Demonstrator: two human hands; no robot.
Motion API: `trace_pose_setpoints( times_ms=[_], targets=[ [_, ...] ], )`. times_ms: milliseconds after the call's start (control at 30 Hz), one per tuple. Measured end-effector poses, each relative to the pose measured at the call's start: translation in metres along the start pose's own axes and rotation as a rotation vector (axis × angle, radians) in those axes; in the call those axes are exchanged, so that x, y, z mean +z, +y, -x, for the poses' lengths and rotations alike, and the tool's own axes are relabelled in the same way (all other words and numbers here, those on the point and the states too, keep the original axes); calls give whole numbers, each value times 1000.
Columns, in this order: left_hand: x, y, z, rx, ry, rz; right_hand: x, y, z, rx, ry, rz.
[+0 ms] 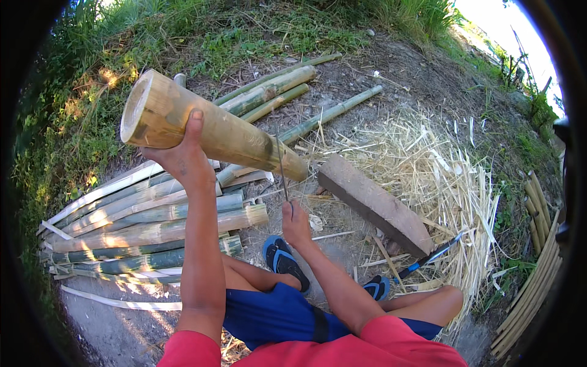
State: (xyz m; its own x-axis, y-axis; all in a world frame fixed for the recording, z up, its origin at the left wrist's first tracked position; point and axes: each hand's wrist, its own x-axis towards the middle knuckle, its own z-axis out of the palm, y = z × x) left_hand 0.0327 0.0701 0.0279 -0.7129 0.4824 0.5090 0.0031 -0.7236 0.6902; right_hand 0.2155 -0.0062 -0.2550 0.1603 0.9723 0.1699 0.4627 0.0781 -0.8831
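Observation:
My left hand (184, 158) grips a thick, pale tan bamboo section (226, 127) near its broad left end, palm beneath and thumb over the top. The section is held off the ground, tilting down to the right. In my closed right hand (298, 225) is a knife (282, 164), its thin dark blade seen almost edge-on and pointing up. The blade crosses in front of the section near its narrower right end; whether it touches cannot be told. The knife's handle is mostly hidden by my fingers.
A rectangular wooden block (373, 202) lies right of my feet, beside a black-and-blue handled tool (428, 257). Pale shavings (458, 177) spread beyond. Split bamboo pieces (153, 238) lie left; bamboo poles (269, 92) lie ahead. Thin canes (532, 281) are stacked at far right.

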Motion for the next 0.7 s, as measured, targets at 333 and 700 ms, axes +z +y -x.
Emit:
trace_pose_setpoints(
  times_ms=[333, 700],
  targets=[
    [-44, 11, -19, -290, -433, 153, -63, 54, 38, 837, -229, -227],
    [-59, -23, 9, -38, -404, 43, -82, -103, 25, -196, -225, -199]
  ],
)
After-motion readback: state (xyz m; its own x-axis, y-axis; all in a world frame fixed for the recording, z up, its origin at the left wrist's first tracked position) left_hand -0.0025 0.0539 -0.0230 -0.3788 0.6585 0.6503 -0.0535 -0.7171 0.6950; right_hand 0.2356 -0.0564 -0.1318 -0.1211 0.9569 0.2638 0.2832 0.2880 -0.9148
